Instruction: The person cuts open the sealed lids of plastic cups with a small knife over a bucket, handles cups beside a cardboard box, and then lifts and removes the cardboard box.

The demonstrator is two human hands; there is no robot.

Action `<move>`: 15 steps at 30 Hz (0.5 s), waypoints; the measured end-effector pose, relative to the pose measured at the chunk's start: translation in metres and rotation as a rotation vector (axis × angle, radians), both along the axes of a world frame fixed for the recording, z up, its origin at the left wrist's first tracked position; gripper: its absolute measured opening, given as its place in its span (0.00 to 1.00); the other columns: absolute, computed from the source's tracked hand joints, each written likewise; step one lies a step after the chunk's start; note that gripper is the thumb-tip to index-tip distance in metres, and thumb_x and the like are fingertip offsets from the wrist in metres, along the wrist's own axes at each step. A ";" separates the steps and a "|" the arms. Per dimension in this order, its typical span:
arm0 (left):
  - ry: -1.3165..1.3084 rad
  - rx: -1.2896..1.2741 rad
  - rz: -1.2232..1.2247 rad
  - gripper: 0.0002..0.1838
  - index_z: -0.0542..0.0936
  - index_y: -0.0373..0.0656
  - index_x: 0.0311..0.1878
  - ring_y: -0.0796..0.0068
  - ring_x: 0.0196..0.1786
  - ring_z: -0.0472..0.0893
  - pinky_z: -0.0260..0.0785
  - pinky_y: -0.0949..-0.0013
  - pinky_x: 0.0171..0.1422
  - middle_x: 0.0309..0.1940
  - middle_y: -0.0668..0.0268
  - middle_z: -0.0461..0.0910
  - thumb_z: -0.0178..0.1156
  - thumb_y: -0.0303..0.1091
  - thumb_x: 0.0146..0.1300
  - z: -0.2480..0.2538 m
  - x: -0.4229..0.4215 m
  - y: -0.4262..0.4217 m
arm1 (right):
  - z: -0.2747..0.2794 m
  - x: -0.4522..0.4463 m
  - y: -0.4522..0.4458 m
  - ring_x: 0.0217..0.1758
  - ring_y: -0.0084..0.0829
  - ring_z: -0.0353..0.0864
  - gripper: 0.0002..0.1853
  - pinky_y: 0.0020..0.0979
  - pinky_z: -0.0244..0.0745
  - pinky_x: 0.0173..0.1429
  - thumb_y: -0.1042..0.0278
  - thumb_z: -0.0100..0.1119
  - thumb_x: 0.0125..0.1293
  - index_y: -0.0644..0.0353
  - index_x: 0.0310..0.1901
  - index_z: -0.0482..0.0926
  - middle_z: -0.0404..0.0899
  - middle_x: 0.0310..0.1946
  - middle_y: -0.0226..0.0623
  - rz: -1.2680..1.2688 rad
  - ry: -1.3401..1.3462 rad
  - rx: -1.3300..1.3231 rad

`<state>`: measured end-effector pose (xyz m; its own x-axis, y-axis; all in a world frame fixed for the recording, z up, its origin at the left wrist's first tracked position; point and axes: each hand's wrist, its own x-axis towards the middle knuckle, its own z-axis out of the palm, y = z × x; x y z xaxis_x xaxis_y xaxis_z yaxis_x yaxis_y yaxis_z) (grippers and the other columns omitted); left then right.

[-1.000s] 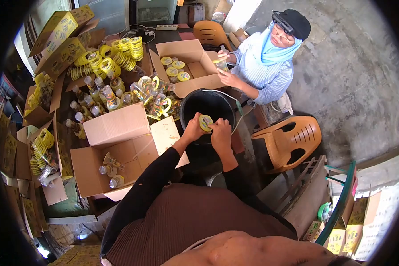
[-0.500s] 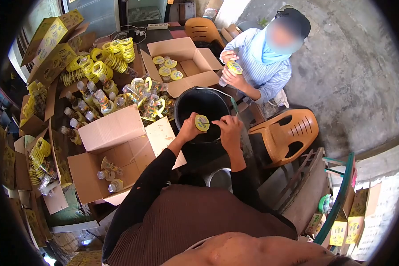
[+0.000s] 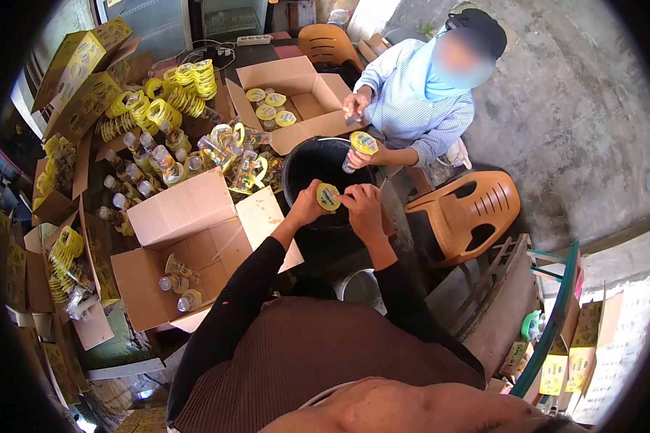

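My left hand (image 3: 305, 204) is closed around a plastic cup with a yellow printed lid (image 3: 328, 197), the lid tilted up toward me. My right hand (image 3: 362, 208) is pinched at the lid's right edge; whatever its fingers hold there is too small to make out. Both hands are over a black bucket (image 3: 307, 160). Across from me, a co-worker holds another yellow-lidded cup (image 3: 363, 143) in one hand and a small dark flat piece (image 3: 352, 120) in the other.
An open carton (image 3: 173, 209) at left holds a few clear bottles. Behind it lie many bottles and cups (image 3: 231, 155) with yellow bands. Another carton (image 3: 318, 97) contains several lidded cups. An orange chair (image 3: 473, 216) stands right, and a metal pot (image 3: 361, 289) is below my hands.
My right hand has moved left against the lid; the thin dark tool seen between it and the lid is no longer distinct. The co-worker's cup has moved down toward the bucket, their hands apart.
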<state>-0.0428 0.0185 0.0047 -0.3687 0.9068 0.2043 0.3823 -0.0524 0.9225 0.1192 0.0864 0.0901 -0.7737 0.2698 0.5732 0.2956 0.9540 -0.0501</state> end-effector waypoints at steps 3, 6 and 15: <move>-0.003 -0.007 -0.016 0.38 0.69 0.40 0.50 0.45 0.50 0.81 0.77 0.54 0.49 0.41 0.49 0.82 0.82 0.34 0.37 0.000 0.001 0.001 | -0.010 -0.002 0.002 0.47 0.31 0.72 0.11 0.39 0.62 0.56 0.73 0.59 0.54 0.46 0.38 0.85 0.75 0.37 0.23 0.034 -0.015 0.024; 0.022 0.013 -0.036 0.38 0.69 0.40 0.50 0.44 0.50 0.81 0.77 0.54 0.49 0.41 0.49 0.82 0.82 0.35 0.37 -0.003 0.002 0.003 | -0.018 -0.004 0.002 0.49 0.30 0.73 0.09 0.39 0.62 0.58 0.70 0.59 0.55 0.47 0.38 0.85 0.75 0.38 0.22 0.068 -0.079 0.036; 0.005 0.009 -0.047 0.37 0.69 0.39 0.50 0.45 0.50 0.81 0.76 0.55 0.50 0.42 0.49 0.82 0.82 0.35 0.38 0.000 0.001 0.001 | -0.026 0.010 0.020 0.48 0.29 0.72 0.09 0.38 0.62 0.58 0.69 0.60 0.57 0.47 0.38 0.86 0.75 0.38 0.23 -0.028 -0.052 0.037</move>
